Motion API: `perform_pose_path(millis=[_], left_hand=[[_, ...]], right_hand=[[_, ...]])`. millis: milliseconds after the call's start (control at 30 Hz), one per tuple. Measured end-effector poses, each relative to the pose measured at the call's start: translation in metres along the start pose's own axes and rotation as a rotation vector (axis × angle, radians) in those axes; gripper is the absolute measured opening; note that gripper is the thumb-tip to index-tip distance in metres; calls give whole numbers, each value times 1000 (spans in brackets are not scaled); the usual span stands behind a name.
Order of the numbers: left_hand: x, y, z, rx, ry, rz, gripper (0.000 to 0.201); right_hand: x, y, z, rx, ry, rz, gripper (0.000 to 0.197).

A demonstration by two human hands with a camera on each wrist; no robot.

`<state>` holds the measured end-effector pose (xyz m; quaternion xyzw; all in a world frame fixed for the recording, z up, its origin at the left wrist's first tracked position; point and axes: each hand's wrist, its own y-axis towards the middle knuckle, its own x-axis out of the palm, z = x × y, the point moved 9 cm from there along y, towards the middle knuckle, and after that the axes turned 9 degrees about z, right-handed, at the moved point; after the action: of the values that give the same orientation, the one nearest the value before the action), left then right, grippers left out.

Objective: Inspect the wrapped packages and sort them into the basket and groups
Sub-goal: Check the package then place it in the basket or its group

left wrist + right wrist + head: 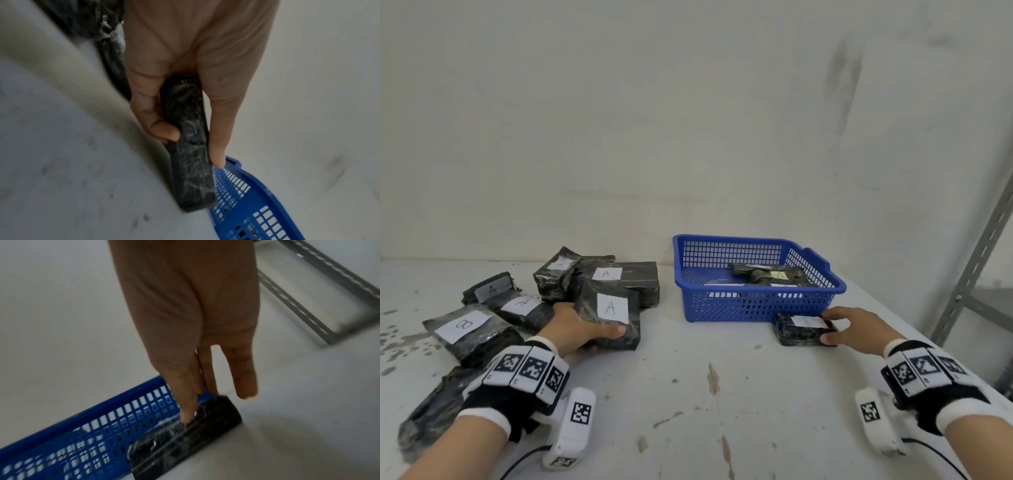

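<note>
Two hands, two packs

Left hand grips A pack at pile's front, w/ thumb on top; lift clear, carry over basket rim. Right hand pinches B pack just beside basket's front wall; keep it outside.

We see a white table, its top worn and marked with dark scuffs and chips (thickest in the patch out beyond the left hand, towards the table's left edge). Behind it, past both hands, stands a pale wall with a grey smudge high up on the right-hand side. Out beyond the right hand, off the table's right edge, rises a grey metal shelf upright with slots punched along it; the right wrist view shows the same slotted metal framing as an angled corner.
</note>
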<state>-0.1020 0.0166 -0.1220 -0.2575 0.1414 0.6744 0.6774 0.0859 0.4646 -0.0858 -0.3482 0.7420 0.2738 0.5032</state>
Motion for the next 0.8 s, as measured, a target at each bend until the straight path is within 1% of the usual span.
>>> perform_pose_path(millis=[67, 133, 167, 233, 267, 300, 367, 400, 467, 567, 667, 733, 800], left_hand=[[-1, -2, 6, 47, -49, -40, 125], [-9, -14, 22, 125, -109, -75, 117], [-15, -21, 33, 176, -131, -77, 109], [-30, -43, 63, 289, -209, -78, 93], [-36, -58, 79, 348, -258, -79, 90], [-42, -68, 94, 398, -320, -82, 89], [-49, -89, 124, 491, -452, -107, 86], [-50, -99, 137, 539, -497, -130, 90], [-49, -115, 161, 636, -538, -166, 100], [-47, -128, 183, 729, -595, -202, 107], [-47, -133, 191, 770, -613, -244, 103], [-48, -135, 195, 793, -583, -265, 102], [-48, -133, 196, 816, -563, -261, 101]], right_hand=[[-9, -10, -17, -43, -97, -41, 51], [-24, -26, -47, -138, -119, -46, 36], [-33, -35, -66, -203, -71, -30, 29], [-51, -52, -108, -336, 169, 19, 20], [-58, -61, -130, -403, 332, 33, 23], [-63, -71, -153, -467, 485, 27, 31], [-66, -89, -195, -568, 716, -15, 58], [-67, -95, -214, -603, 803, -39, 69], [-69, -104, -243, -664, 958, -61, 75], [-84, -105, -260, -689, 1203, -20, 78], [-97, -102, -261, -694, 1294, 3, 77], [-100, -98, -259, -703, 1280, 8, 75], [-101, -95, -258, -712, 1230, 7, 78]])
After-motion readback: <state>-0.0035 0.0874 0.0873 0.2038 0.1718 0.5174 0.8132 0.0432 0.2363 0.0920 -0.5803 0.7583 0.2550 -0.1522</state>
